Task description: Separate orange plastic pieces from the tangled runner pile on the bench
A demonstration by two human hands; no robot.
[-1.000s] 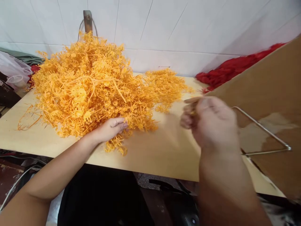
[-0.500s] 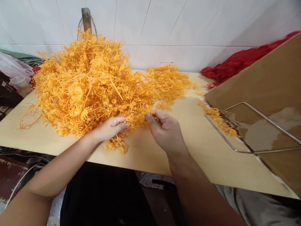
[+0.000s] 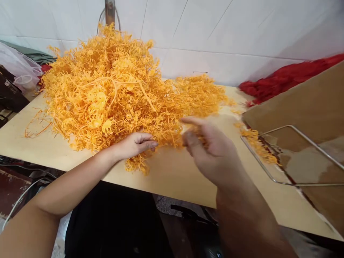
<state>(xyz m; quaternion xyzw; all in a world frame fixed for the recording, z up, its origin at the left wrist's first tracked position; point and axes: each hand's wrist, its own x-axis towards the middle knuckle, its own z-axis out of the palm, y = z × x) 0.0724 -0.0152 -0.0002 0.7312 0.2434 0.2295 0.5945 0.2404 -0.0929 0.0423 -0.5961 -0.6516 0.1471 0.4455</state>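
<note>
A big heap of orange plastic flower pieces (image 3: 102, 86), still on thin branching stems, covers the left of the table. At its front edge my left hand (image 3: 135, 145) is closed, thumb against fingers, on an orange plastic sprig (image 3: 137, 164) that hangs below it. My right hand (image 3: 217, 154), blurred by motion, is just right of the heap. Its fingers curl around some loose orange plastic pieces (image 3: 201, 135), while the index finger points towards the heap. Behind it lies a lower pile of small orange pieces (image 3: 201, 94).
A cardboard box (image 3: 292, 104) with a bent metal wire frame (image 3: 317, 145) stands at the right, orange pieces beside it. Red pieces (image 3: 285, 79) lie behind the box. A clear cup (image 3: 24, 81) and a plastic bag (image 3: 18, 59) are at far left. A white wall (image 3: 188, 28) backs the table (image 3: 172, 175).
My right hand has pulled away to the right from the sprig, with orange pieces in its fingers. My left hand stays at the heap's front edge. The view has shifted slightly.
</note>
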